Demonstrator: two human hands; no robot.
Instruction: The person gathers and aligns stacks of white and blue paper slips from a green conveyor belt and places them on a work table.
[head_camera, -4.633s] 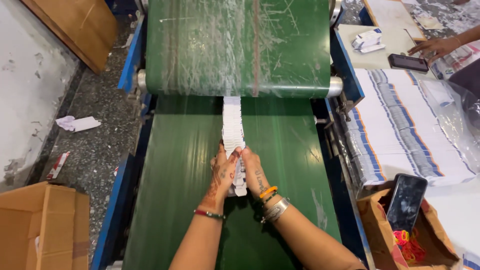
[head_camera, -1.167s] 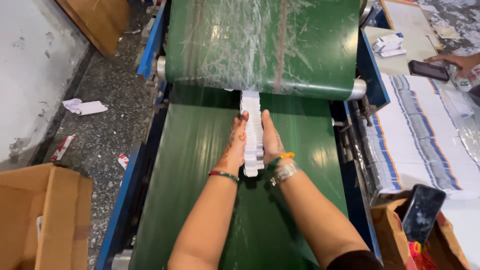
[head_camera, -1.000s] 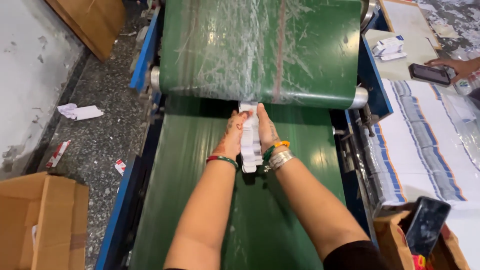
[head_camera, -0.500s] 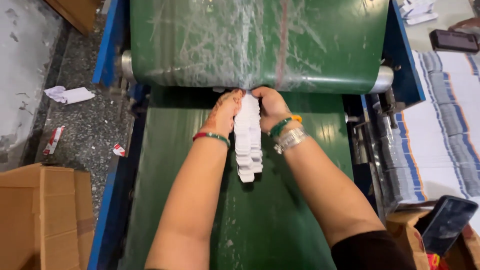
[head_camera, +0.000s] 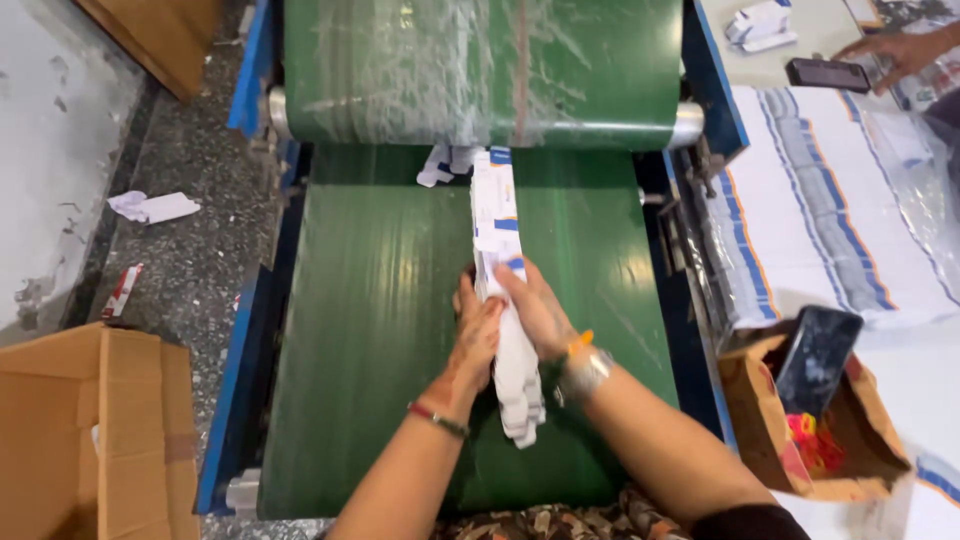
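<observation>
Both hands clamp a row of flat white-and-blue cartons (head_camera: 500, 290) lying along the green belt (head_camera: 380, 330): left hand (head_camera: 478, 335) and right hand (head_camera: 538, 312) press its sides, fingers closed on it. Gathering seems underway; lifting calls for even squeeze.

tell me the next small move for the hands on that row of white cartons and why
Probably press both palms inward to square the row. The left hand and right hand flank the white cartons on the green belt, yet the near end fans out unevenly and more pieces lie loose under the roller.
</observation>
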